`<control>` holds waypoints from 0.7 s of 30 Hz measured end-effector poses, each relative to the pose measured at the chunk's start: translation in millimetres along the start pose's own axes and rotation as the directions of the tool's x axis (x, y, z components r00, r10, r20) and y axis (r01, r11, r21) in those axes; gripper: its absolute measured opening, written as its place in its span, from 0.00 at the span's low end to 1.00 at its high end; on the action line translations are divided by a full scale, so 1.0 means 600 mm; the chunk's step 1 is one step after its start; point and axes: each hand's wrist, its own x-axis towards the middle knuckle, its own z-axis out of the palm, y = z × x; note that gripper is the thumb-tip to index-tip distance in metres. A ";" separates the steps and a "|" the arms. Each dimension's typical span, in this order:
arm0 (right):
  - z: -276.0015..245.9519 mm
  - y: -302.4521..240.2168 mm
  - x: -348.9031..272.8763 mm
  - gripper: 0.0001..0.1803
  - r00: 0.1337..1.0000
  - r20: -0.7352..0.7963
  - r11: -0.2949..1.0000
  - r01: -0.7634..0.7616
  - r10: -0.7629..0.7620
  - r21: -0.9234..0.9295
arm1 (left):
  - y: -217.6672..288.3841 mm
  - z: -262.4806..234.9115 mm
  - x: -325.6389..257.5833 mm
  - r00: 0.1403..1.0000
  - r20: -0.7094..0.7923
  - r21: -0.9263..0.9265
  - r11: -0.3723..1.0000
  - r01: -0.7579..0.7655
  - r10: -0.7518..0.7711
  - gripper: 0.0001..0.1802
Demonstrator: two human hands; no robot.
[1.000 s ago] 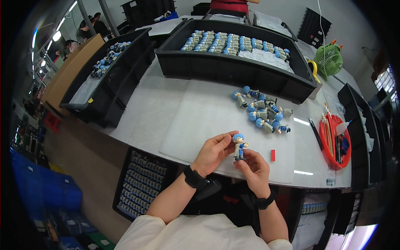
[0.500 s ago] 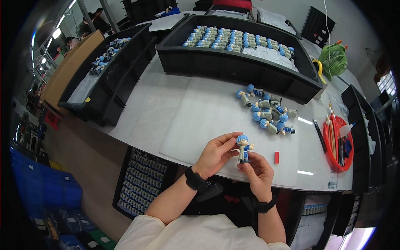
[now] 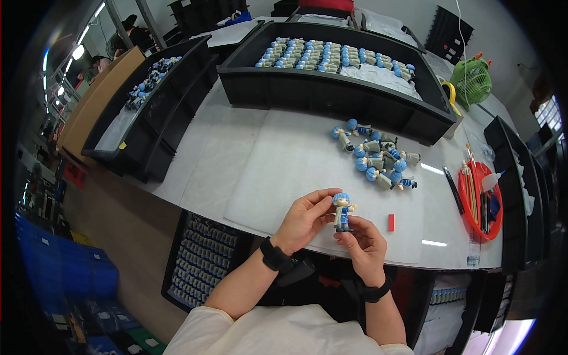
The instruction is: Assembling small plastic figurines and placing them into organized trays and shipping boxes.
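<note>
Upright between my hands is a small figurine (image 3: 342, 212) with blue hair, a grey-beige coat and a blue front. My left hand (image 3: 307, 216) pinches it by the head and back from the left side. Thumb and fingers of my right hand (image 3: 365, 244) grip it low down, at its dark feet. Beyond my hands a loose heap of similar figurines (image 3: 376, 161) lies on the white table (image 3: 272, 171). A small red block (image 3: 391, 222) rests on the table just right of my right hand.
A large black tray (image 3: 331, 97) with rows of figurines stands at the back. Another black tray (image 3: 160, 145) is at the left. On the right are a red basket (image 3: 498, 222) with brushes and a green fan (image 3: 471, 81). A figurine tray (image 3: 171, 266) sits below the table edge.
The figurine has turned slightly in my fingers, so more of its blue front shows. My hands have stayed nearly in place, and the view has shifted a little.
</note>
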 end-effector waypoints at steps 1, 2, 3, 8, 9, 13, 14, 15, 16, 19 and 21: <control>0.000 0.000 0.000 0.17 1.000 -0.001 1.000 0.000 0.000 0.000 | 0.000 0.000 0.000 1.000 0.001 0.000 1.000 0.001 -0.001 0.15; -0.001 0.001 0.000 0.16 1.000 -0.001 1.000 -0.002 0.002 0.000 | -0.001 -0.001 0.000 1.000 0.000 -0.005 1.000 -0.003 0.003 0.15; -0.001 0.002 0.000 0.16 1.000 -0.001 1.000 -0.004 0.004 0.000 | -0.001 -0.001 0.000 1.000 0.000 -0.011 1.000 -0.007 0.007 0.15; 0.000 0.004 0.000 0.16 1.000 -0.008 1.000 0.011 -0.011 -0.007 | 0.000 -0.003 0.001 1.000 0.012 -0.044 0.999 -0.009 0.010 0.15; 0.001 0.004 0.000 0.16 1.000 -0.014 1.000 0.019 -0.019 -0.011 | 0.000 -0.003 0.001 1.000 0.013 -0.077 0.997 -0.007 0.008 0.15; -0.002 0.004 0.001 0.15 1.000 -0.009 0.999 0.022 -0.022 -0.027 | -0.001 -0.004 0.000 1.000 0.006 -0.059 0.998 -0.010 0.010 0.15; -0.002 0.007 0.001 0.15 0.999 -0.007 0.998 0.040 -0.040 -0.040 | -0.002 -0.007 -0.001 1.000 0.010 -0.046 0.999 -0.024 0.024 0.14; -0.003 0.008 0.002 0.15 0.998 -0.005 0.997 0.057 -0.058 -0.052 | -0.003 -0.008 -0.001 0.999 0.014 -0.032 0.999 -0.038 0.038 0.14; -0.003 0.008 0.002 0.15 0.998 -0.007 0.997 0.057 -0.058 -0.051 | -0.002 -0.008 -0.001 0.999 0.014 -0.031 0.999 -0.036 0.036 0.14; -0.002 0.007 0.002 0.15 0.997 -0.009 0.997 0.078 -0.078 -0.024 | -0.001 -0.006 -0.003 0.999 0.006 -0.048 0.998 -0.034 0.035 0.14; -0.002 0.006 0.002 0.15 0.996 -0.011 0.995 0.093 -0.093 -0.022 | -0.004 -0.009 -0.003 0.999 0.011 -0.050 0.998 -0.034 0.035 0.14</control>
